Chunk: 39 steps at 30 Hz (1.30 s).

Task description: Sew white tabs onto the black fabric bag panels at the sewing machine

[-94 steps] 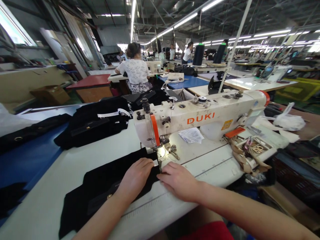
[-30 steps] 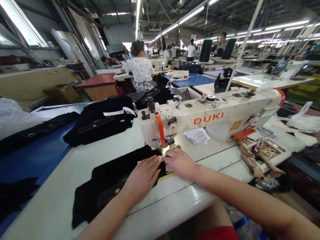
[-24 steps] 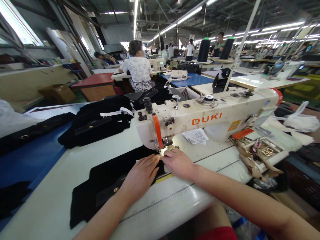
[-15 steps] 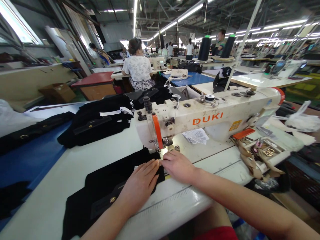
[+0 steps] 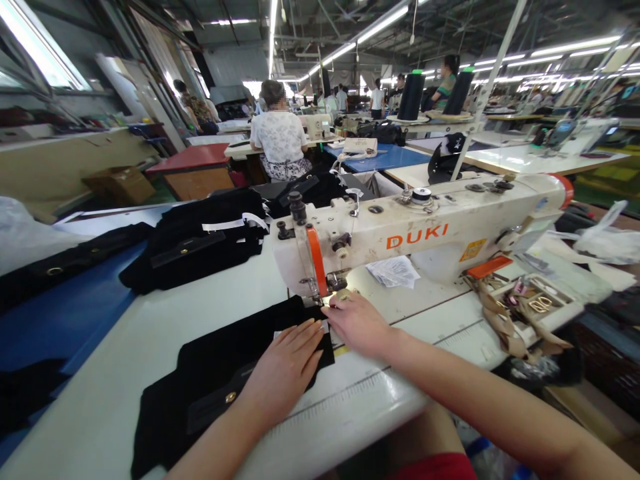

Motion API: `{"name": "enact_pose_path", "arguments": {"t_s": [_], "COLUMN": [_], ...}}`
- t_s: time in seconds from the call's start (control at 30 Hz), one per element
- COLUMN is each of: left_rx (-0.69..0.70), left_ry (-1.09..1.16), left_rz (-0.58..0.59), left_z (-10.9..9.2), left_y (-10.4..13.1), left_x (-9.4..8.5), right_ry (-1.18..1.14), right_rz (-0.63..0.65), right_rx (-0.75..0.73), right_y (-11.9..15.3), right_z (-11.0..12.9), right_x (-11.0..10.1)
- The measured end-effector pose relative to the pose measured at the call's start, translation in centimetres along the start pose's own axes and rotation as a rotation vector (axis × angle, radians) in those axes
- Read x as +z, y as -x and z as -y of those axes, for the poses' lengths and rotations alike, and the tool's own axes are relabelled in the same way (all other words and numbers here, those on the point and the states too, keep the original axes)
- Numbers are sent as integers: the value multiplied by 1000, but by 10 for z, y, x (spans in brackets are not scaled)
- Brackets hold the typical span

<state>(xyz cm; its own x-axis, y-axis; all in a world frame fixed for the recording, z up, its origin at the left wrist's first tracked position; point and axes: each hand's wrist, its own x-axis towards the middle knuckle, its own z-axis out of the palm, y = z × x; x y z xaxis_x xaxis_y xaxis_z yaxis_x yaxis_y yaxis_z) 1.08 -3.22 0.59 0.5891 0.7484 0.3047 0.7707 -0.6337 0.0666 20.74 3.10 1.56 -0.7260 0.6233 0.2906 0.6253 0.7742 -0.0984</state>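
Observation:
A black fabric piece (image 5: 235, 347) lies flat on the sewing machine's bed, its right end beside the needle and presser foot (image 5: 316, 299). On it sit a black strap with a gold fitting (image 5: 230, 397) and a small white label (image 5: 325, 326), mostly covered by fingers. My left hand (image 5: 285, 367) presses flat on the fabric and label, fingers stretched out. My right hand (image 5: 361, 327) is bent close to the presser foot, its fingertips together at the fabric's right edge. Whatever it pinches is hidden.
The white sewing machine (image 5: 420, 233) spans the table. Printed papers (image 5: 393, 271) lie under its arm, and a tray of metal rings (image 5: 540, 303) stands at right. Stacked black pieces (image 5: 200, 247) lie behind at left. Co-workers (image 5: 280, 137) sit and stand farther back.
The black fabric and my left hand have shifted slightly right. My right fingertips have parted from the left ones, and more of the white label shows between them.

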Motion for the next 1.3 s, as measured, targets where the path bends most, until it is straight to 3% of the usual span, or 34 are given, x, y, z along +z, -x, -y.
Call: {"name": "enact_pose_path", "arguments": {"t_s": [0.2,0.4,0.63,1.3], "left_rx": [-1,-5,-18,-42], "left_ry": [-12,-27,0,-14], "left_rz": [-19,-41,-24,-30], "left_z": [8,17,19,22], "left_y": [-8,-14,-17,-19], "left_x": [2,5,5,6], "right_ry": [-20,-21,-4,23], "right_rz": [-11,-100,-35,-83], "right_rx": [37,15,-55,-63], "right_y": [-4,2,6,4], "right_z": [-4,-3,0,-2], "right_x": [3,6,3,7]}}
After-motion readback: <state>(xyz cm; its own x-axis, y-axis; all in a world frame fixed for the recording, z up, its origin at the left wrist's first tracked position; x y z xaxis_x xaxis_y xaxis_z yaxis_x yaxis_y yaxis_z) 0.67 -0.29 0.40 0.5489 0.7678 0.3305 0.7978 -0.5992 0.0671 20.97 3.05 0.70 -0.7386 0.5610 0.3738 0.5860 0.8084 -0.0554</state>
